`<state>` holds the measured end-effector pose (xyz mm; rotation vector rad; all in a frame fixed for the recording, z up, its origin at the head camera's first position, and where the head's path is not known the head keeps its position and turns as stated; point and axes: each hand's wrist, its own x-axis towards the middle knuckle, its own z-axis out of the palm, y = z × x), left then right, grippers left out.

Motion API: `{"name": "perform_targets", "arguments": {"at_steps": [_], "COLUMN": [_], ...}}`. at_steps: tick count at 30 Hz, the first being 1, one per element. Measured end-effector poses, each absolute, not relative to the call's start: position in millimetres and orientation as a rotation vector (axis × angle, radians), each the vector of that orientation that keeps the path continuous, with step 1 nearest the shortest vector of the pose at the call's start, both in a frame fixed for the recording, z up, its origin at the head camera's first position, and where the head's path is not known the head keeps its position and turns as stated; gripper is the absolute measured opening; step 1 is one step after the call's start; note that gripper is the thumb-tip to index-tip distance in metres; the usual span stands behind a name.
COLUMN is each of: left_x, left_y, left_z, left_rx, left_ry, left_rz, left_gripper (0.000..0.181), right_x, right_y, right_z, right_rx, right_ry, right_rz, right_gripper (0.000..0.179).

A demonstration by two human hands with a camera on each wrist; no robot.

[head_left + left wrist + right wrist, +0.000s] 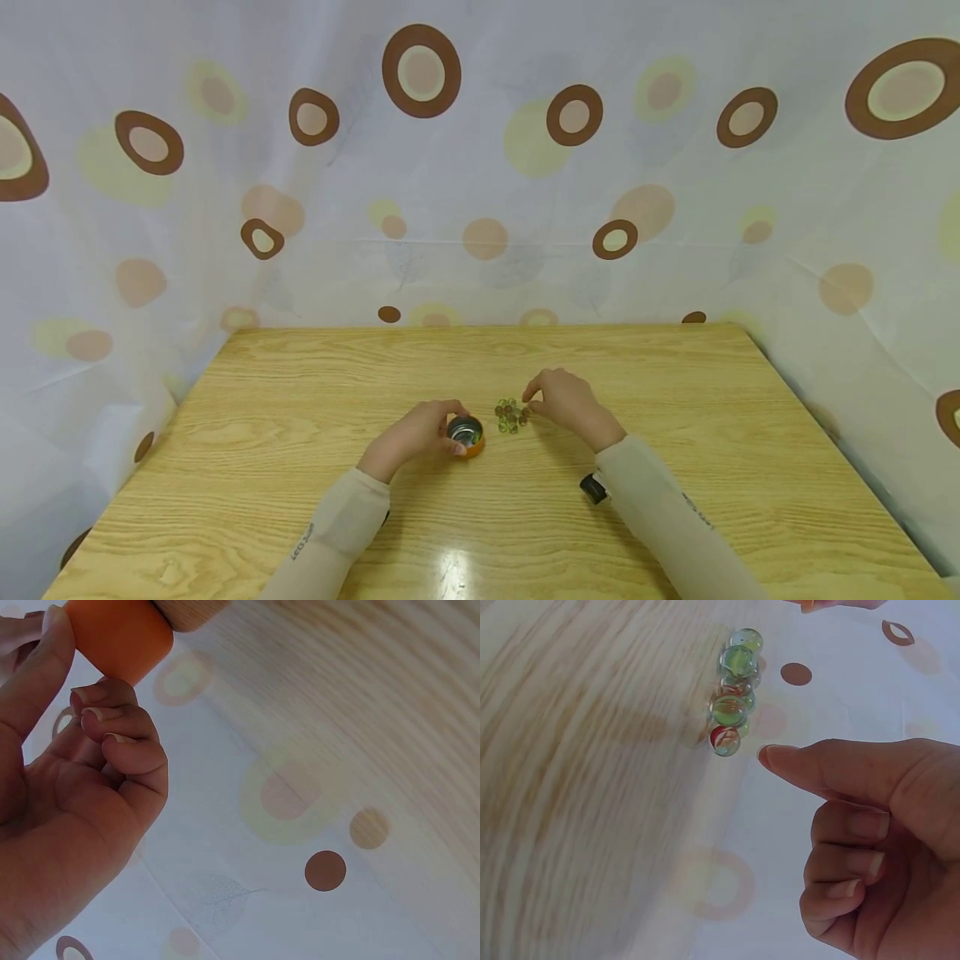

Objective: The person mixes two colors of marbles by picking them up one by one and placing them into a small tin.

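My left hand [420, 429] grips a small round orange tin [474, 450] by its sides, thumb and fingers on either side of its rim. Inside the tin is a shiny metallic surface, with a bit of green showing at its right. A cluster of several glass marbles [510, 417], clear with green, yellow and red swirls, lies on the table right of the tin. Just beside the cluster's right edge hovers my right hand [566, 400], thumb and index finger apart. In the right wrist view, its thumb [817, 769] points at the marbles [731, 694] without touching; its other visible fingers are curled.
The wooden table [300, 375] extends around both hands. A white curtain [480, 175] with brown and yellow circles hangs behind the table and along its sides. A dark device [594, 488] sits at the right wrist, just above the tabletop.
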<state>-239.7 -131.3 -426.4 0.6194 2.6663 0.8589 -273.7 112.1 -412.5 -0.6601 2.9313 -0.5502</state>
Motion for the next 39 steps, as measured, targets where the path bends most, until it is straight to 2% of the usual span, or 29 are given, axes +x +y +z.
{"name": "perform_targets", "arguments": {"at_steps": [39], "left_x": [-239.2], "left_y": [-132.3], "left_z": [-425.0], "left_rx": [0.669], "left_ry": [2.672], "left_rz": [0.846], "left_gripper": [0.046], "right_x": [-279.2], "right_y": [105.1], "right_z": [-422.2], "right_rx": [-0.611], "right_ry": [2.944], "right_rz": [-0.458], "right_gripper": [0.005]}}
